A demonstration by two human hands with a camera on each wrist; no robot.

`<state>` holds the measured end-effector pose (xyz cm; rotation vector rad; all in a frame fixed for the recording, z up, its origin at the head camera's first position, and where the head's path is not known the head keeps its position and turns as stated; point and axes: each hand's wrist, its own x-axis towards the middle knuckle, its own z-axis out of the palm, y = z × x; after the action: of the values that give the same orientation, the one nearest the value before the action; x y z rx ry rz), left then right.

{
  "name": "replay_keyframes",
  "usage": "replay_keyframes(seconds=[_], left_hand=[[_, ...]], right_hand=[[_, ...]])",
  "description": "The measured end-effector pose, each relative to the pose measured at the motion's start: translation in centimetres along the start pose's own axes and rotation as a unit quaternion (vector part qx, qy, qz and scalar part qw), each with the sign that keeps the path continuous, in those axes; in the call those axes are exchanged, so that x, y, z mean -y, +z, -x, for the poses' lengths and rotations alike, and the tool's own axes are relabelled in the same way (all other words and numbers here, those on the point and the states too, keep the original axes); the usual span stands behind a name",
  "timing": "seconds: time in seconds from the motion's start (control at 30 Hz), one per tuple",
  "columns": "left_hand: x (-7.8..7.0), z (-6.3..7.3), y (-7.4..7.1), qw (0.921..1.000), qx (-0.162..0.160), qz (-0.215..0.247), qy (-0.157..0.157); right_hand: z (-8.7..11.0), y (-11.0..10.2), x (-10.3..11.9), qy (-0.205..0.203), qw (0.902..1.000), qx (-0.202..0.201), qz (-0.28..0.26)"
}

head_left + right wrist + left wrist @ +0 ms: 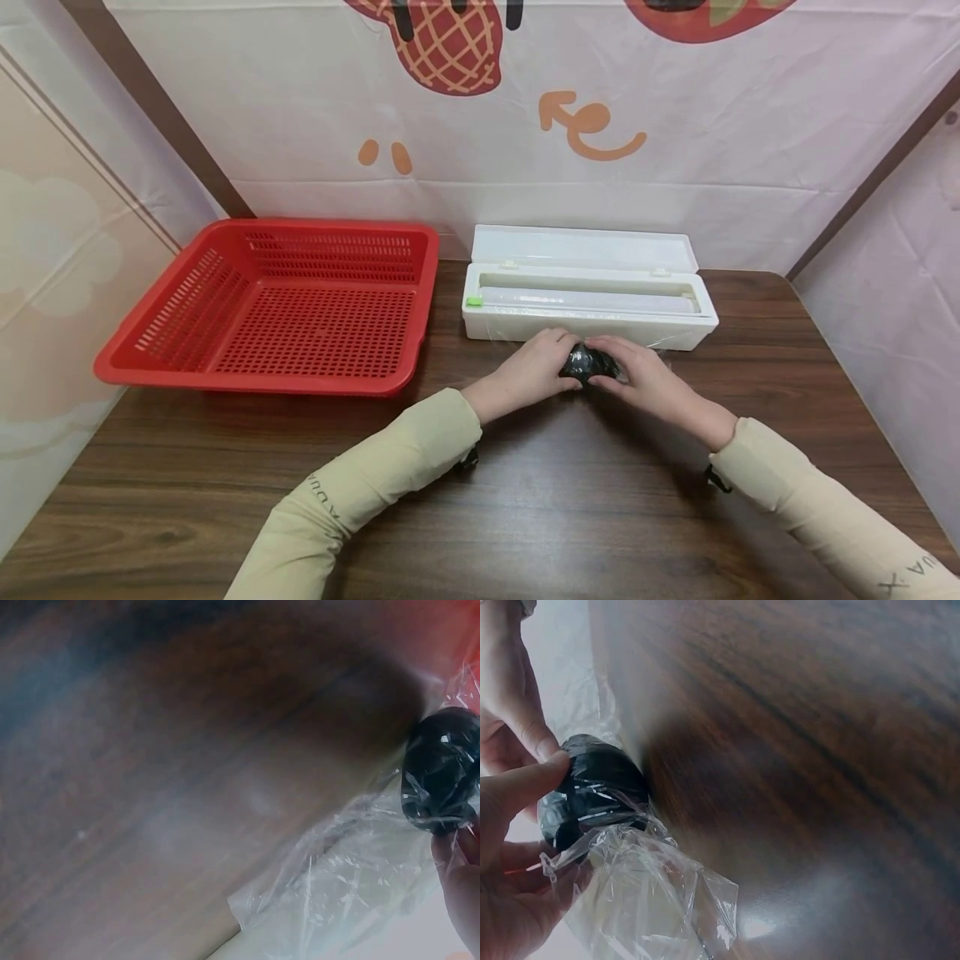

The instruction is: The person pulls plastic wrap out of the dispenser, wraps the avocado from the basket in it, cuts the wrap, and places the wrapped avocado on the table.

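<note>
A rounded black object [588, 364], wrapped in clear cling film [645, 900], is held just above the table in front of a white dispenser box [592, 331]. What kind of object it is, I cannot tell. My left hand [534, 367] grips its left side with thumb and fingers. From the other side my right hand [647, 379] holds it, fingers over the far edge and thumb nearer me. Loose film trails from the object in both wrist views. Inside the box lies a film roll [585, 300].
A red perforated basket [262, 382] stands at the left on the brown wooden table [525, 517]. The dispenser's lid [585, 247] is raised against the printed cloth [480, 150] behind. A green slider [473, 302] sits at the box's left end.
</note>
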<state>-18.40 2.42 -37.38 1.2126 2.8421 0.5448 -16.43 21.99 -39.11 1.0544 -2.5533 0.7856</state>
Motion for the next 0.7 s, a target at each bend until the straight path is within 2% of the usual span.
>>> replay_keyframes(seconds=[0.23,0.57,0.7], left_hand=[[0.2,-0.1,-0.2,0.9996,0.001,0.026,-0.011],[0.3,0.0,-0.6,0.9994,0.007,0.033,-0.006],[0.4,0.0,-0.7,0.9993,0.011,0.033,-0.010]], right_hand=[[-0.1,-0.3,0.0,0.006,0.9999,0.013,-0.004],[-0.9,-0.9,0.3,0.010,0.9995,0.028,-0.009],[-1.0,-1.0,0.3,0.025,0.9989,0.039,-0.006]])
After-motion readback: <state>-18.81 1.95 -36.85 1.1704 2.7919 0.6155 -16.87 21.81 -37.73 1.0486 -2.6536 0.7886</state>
